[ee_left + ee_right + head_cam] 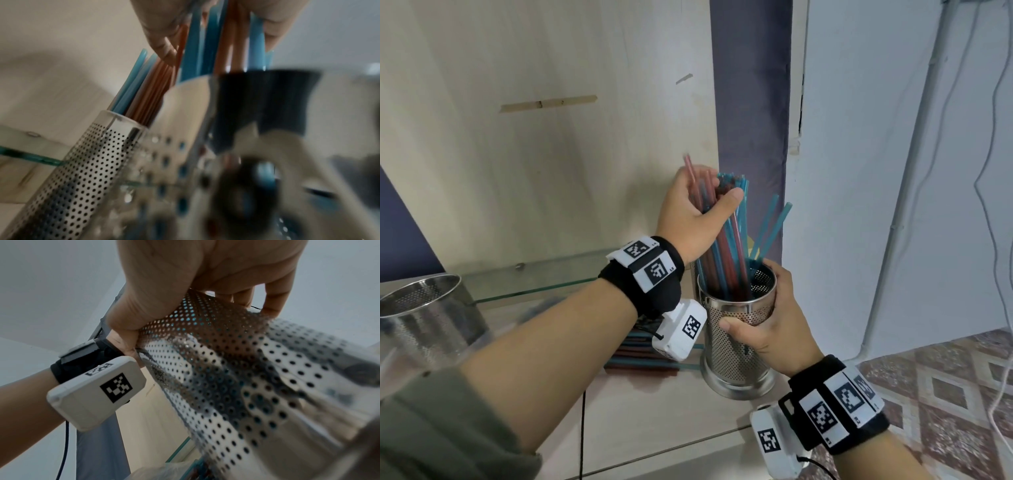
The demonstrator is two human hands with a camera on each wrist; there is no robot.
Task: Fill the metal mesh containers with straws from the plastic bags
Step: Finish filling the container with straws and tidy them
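A perforated metal container [732,346] stands near the table's right edge. My right hand [774,315] grips it just under the rim, thumb on the near side, and in the right wrist view the right hand [205,280] wraps the mesh wall [246,378]. My left hand [715,192] grips a bundle of red and blue straws [726,246] near their tops; their lower ends are inside the container. The left wrist view shows the fingers [162,29] round the straws [205,40] above the blurred rim [257,113].
Another mesh container [428,315], with nothing showing inside, stands at the far left. A third one with straws [92,162] stands just behind. More straws [647,356] lie on the table under my left wrist. A glass shelf [534,277] runs along the wall. Cables [996,240] hang at right.
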